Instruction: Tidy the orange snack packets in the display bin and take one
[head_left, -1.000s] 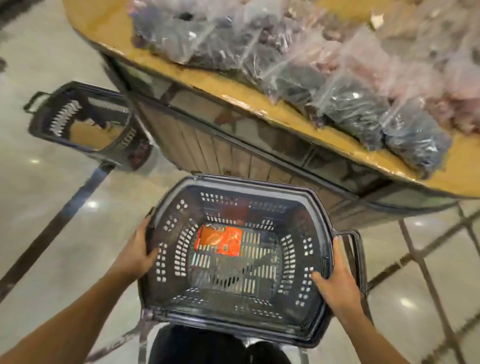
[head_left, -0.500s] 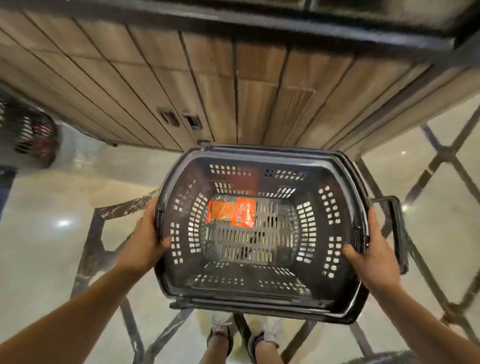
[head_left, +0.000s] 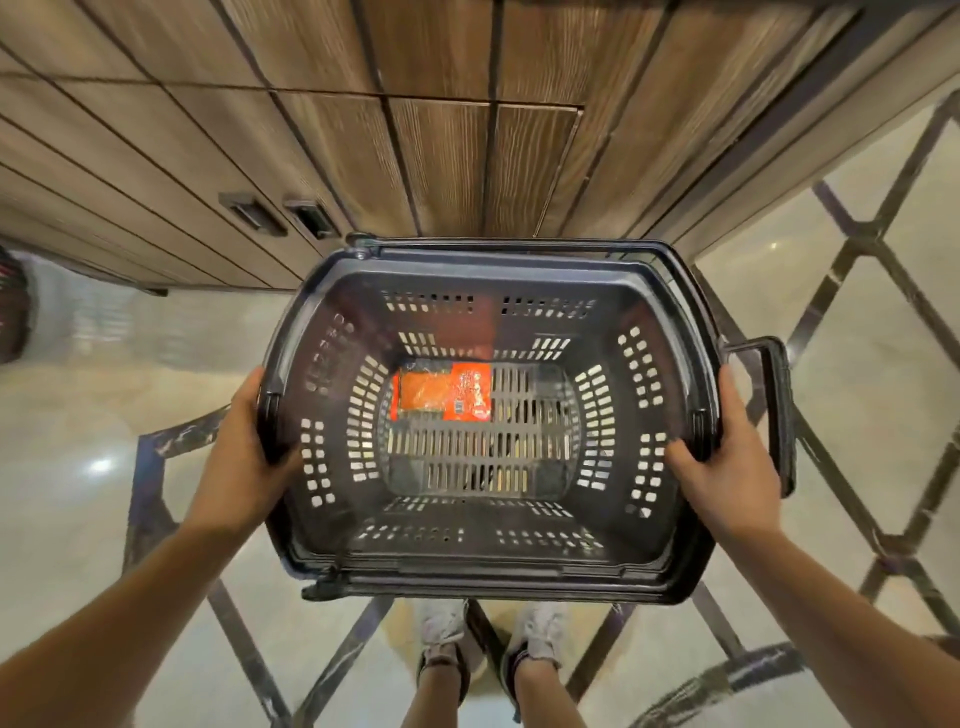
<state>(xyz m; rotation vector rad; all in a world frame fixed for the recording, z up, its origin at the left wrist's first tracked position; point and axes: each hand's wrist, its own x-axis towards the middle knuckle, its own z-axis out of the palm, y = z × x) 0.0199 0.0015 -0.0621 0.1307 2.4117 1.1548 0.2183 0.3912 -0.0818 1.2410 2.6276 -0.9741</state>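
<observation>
I hold a black plastic shopping basket low in front of me over the floor. My left hand grips its left rim, thumb inside the wall. My right hand grips the right rim the same way. One orange snack packet lies flat on the slotted bottom, toward the far left. The display bin is out of view.
The wooden panelled side of a display stand rises right behind the basket, with two dark recessed handles. Glossy tiled floor with dark lines lies all around. My feet stand just below the basket. Another dark basket sits at the far left edge.
The view has tipped down from the tabletop with bagged goods to the stand's wooden side and floor. The basket has come lower and closer; both hands keep their grip on its rim.
</observation>
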